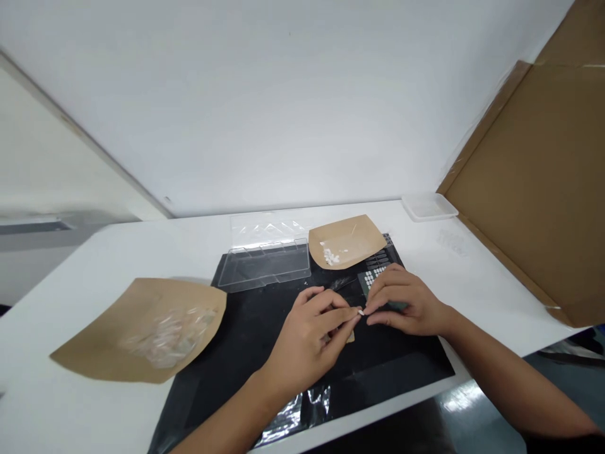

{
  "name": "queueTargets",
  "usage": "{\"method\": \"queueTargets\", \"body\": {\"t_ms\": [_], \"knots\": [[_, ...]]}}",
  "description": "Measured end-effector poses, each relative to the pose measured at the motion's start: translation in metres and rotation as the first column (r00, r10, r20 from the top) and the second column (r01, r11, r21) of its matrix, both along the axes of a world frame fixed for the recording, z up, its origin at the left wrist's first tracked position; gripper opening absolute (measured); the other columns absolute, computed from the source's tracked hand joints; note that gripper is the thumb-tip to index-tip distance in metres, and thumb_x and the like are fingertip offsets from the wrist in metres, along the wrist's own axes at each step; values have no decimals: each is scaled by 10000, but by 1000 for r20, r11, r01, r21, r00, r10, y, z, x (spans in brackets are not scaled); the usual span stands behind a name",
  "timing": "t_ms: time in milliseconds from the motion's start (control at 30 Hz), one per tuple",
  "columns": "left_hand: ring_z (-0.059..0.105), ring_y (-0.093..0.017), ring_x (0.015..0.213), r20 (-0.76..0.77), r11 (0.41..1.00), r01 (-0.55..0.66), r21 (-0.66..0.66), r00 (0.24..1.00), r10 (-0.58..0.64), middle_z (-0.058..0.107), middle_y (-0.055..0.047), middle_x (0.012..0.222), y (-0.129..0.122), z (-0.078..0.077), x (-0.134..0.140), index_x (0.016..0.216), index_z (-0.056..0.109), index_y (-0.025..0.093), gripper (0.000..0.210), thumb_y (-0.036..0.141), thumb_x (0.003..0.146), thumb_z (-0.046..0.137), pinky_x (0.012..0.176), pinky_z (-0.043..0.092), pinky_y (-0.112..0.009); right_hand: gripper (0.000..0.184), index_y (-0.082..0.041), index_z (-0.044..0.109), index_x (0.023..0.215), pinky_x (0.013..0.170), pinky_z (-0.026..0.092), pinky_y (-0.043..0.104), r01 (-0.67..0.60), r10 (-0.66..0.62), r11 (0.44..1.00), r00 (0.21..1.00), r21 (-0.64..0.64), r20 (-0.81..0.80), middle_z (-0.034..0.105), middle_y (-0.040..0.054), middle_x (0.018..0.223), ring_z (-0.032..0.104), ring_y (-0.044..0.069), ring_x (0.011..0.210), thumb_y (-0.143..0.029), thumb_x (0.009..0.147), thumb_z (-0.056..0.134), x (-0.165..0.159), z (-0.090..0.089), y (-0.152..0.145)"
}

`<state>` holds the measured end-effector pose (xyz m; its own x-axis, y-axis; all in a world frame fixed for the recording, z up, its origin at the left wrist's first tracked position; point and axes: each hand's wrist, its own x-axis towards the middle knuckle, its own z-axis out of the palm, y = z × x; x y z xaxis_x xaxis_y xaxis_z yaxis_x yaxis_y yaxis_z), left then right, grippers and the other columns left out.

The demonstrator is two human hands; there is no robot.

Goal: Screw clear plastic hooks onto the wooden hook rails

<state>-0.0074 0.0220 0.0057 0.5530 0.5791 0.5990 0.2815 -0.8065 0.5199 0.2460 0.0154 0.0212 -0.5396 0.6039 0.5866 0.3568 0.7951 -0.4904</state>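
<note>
Both hands meet over the black mat (378, 372). The fingertips of my left hand (312, 328) pinch a small white piece (361, 312), its exact kind too small to tell. From the right, my right hand (406, 299) brings its bent fingers up against the same spot; whether they grip anything is hidden. A bit of something yellowish (350, 338) shows below my left fingers. Partly behind my right hand lies a dark green sheet with rows of white dots (369, 279).
Small white pieces lie in a brown paper tray (362, 230) behind the hands. A clear plastic case (265, 265) stands open beside it. Another brown paper tray (108, 328) at left holds clear plastic bits. A translucent container (429, 207) and cardboard (534, 189) are at right.
</note>
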Motion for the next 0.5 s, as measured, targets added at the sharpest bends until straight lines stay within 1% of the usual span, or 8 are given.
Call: {"method": "queueTargets", "body": {"t_ms": [100,267,367,500], "knots": [[706,-125,828,-15,1000,-9,12,1000,10,736,25,949,-1,0,0,1065,776,264,155,158,1033,667,1036,439,-405,101,-226,747,1019,877,477,362,6,-8,998,999,-65,-32,780,11,958,720,160,902,-293,973,806,-2,-1,-1],[692,-112,813,-64,998,-22,61,998,26,720,34,899,-2,2,0,1006,772,251,166,166,1054,637,1118,395,-423,76,-227,733,1001,851,482,367,32,-33,996,999,-81,-9,762,13,928,715,166,867,-272,978,789,-6,-4,-3],[672,-103,783,-88,992,-52,116,994,62,703,34,870,-3,2,0,987,763,233,190,157,1068,608,1144,385,-436,65,-227,715,980,829,472,363,58,-57,996,998,-67,16,740,5,907,701,158,829,-258,979,773,-9,-5,-4],[629,-102,741,-136,979,-71,192,986,99,687,29,864,-3,-1,-1,1030,751,217,198,145,1080,573,1176,364,-474,60,-228,695,975,794,433,349,105,-104,994,992,-5,66,733,-11,905,680,138,790,-234,975,754,-12,-5,-6]]}}
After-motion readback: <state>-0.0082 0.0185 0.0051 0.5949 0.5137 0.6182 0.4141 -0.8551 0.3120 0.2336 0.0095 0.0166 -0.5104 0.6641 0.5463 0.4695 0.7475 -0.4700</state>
